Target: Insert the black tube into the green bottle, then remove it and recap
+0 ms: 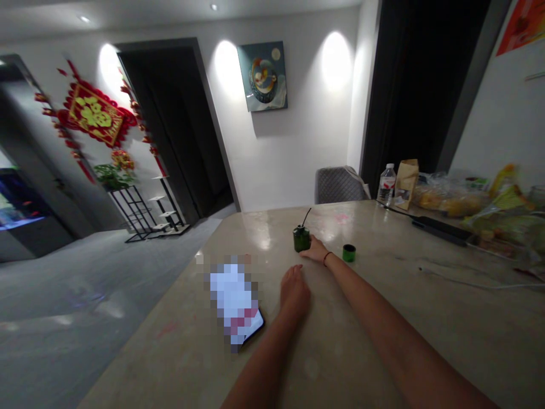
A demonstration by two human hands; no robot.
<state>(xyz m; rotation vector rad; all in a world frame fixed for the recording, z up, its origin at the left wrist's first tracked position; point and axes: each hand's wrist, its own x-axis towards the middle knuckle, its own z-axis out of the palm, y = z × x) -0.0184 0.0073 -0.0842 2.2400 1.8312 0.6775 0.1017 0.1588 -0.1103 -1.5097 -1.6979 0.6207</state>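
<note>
Nearest, in front of the green jar (301, 240) and to its left, a phone (254, 328) lies on the bench (315, 363), most of its screen blurred out. Just in front of the jar rests the left hand (295, 288), its fingers together and loosely bent; its palm side is hidden, so I cannot tell whether it holds anything. A green cap (349, 253) stands on the bench near the jar's right side, apart from it. Between cap and jar, the right hand (315, 250) grasps the jar by its lower right side.

The jar itself stands upright on the bench, a thin dark stalk (306, 217) leaning out of its top. It looks small, stiff and glossy, so it should be light to lift but slippery; if it is glass, it is fragile too. The best hold seems low around the body, clear of the stalk, which could snag or tip. The cap looks lighter still, best pinched by its outer wall.

Farther off, right of the jar, are a black device (443, 230), a paper bag (406, 183) and a water bottle (387, 184); behind it stands a grey chair (340, 186).
</note>
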